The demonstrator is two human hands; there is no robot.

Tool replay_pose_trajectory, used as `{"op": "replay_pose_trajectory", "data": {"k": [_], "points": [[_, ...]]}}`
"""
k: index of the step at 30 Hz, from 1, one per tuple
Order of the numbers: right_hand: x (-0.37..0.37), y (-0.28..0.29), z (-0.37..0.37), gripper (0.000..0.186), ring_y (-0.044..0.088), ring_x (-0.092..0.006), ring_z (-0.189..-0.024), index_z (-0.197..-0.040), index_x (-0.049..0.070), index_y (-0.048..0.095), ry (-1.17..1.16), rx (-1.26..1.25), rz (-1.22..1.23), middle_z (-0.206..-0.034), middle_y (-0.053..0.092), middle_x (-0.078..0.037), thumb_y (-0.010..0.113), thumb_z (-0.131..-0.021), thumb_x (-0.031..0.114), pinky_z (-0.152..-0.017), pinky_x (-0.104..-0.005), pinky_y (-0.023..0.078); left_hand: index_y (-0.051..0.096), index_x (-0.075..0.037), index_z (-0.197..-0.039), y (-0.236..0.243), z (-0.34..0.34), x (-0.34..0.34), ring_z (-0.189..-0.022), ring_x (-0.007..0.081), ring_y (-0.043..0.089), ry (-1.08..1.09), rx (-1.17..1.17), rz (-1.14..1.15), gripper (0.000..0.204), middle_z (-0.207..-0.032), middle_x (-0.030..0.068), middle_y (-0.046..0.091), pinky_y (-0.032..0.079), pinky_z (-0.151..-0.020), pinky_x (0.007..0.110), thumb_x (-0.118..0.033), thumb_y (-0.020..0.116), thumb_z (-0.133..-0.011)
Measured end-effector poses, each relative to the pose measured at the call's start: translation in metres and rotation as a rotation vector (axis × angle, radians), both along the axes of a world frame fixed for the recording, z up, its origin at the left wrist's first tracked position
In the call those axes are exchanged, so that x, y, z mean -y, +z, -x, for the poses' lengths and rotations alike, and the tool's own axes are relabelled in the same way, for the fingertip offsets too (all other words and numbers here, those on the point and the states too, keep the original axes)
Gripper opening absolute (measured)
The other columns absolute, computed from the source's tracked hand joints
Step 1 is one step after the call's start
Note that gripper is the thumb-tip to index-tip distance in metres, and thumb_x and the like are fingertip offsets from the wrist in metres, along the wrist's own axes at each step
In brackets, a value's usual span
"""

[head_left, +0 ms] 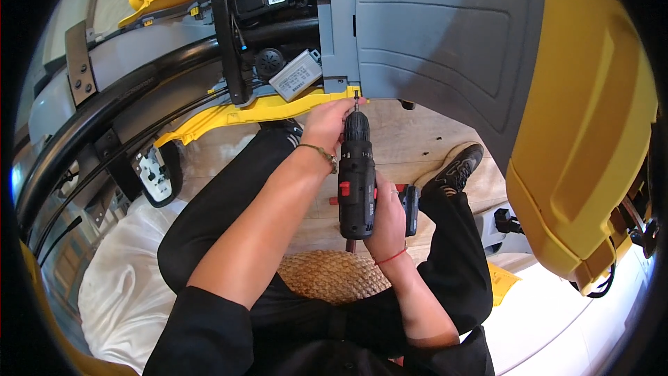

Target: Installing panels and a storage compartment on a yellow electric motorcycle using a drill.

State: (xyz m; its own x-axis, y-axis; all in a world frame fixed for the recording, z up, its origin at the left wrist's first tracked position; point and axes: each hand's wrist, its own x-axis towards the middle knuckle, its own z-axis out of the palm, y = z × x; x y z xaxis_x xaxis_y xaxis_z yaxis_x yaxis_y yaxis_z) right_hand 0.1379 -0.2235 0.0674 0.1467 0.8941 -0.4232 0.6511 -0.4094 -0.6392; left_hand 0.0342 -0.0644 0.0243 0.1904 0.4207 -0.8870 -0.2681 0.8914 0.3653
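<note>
My right hand (390,216) is wrapped round the grip of a black cordless drill (358,188) with red buttons. The drill points away from me, and its bit (357,103) meets the yellow edge trim (278,106) of a scooter-like body. My left hand (330,123) is beside the chuck, its fingers closed near the bit's tip; whatever they pinch is hidden. Just beyond the tip lies the grey footboard panel (431,35). Left of it, an open bay shows a silver box (296,75) with a label, a round black part (268,63) and cables.
A black tube (181,56) runs along the body at left. The yellow rear cover (584,118) curves down at right. Small dark pieces (439,138) lie on the wooden floor near my shoe (460,167). I sit on a woven stool (334,275); white plastic sheeting (129,271) lies at left.
</note>
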Motion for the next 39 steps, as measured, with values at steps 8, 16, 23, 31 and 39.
{"op": "replay_pose_trajectory", "data": {"k": [8,16,23,31,39], "points": [[-0.007,0.016,0.004,0.043,0.061,-0.0275,-0.088,-0.116,-0.001,0.050,-0.361,-0.562,0.073,-0.096,0.060,-0.019,0.061,-0.074,-0.002,-0.077,-0.0333,0.046,0.062,-0.005,-0.086,-0.016,0.000,0.020,-0.056,0.0115,0.052,0.123,0.051,0.135,0.021,-0.064,-0.0006,0.053,0.047,-0.056,0.027,-0.025,0.057,-0.084],[-0.029,0.042,-0.005,0.030,0.063,-0.0321,-0.073,-0.101,0.000,0.055,-0.174,-0.309,-0.129,-0.081,0.062,-0.016,0.064,-0.073,0.001,-0.065,-0.0340,0.049,0.054,-0.003,-0.079,-0.025,0.006,0.013,-0.056,0.0083,0.041,0.264,0.121,0.044,0.013,-0.069,0.0002,0.051,0.035,-0.052,0.025,-0.016,0.053,-0.082],[-0.057,0.072,-0.001,0.028,0.063,-0.0350,-0.074,-0.096,-0.001,0.057,-0.239,-0.321,-0.002,-0.080,0.063,-0.018,0.067,-0.070,0.004,-0.064,-0.0363,0.049,0.056,-0.001,-0.081,-0.019,0.002,0.021,-0.059,0.0080,0.042,0.307,0.206,-0.145,0.011,-0.071,0.0005,0.049,0.035,-0.056,0.025,-0.011,0.052,-0.082],[-0.084,0.086,-0.004,0.016,0.066,-0.0241,-0.068,-0.084,0.000,0.062,-0.307,-0.426,0.213,-0.072,0.065,-0.012,0.068,-0.072,0.008,-0.062,-0.0314,0.049,0.057,-0.002,-0.082,-0.030,0.015,0.026,-0.063,0.0084,0.044,0.142,0.156,-0.252,0.011,-0.076,0.0016,0.052,0.037,-0.058,0.025,-0.013,0.054,-0.084],[-0.082,0.079,-0.020,0.015,0.064,-0.0255,-0.065,-0.081,0.000,0.063,-0.240,-0.229,0.146,-0.072,0.065,-0.012,0.070,-0.072,0.009,-0.063,-0.0340,0.050,0.054,-0.002,-0.085,-0.023,0.005,0.026,-0.059,0.0089,0.046,0.260,0.177,-0.144,0.010,-0.072,0.0027,0.052,0.039,-0.054,0.026,-0.010,0.056,-0.080]]}}
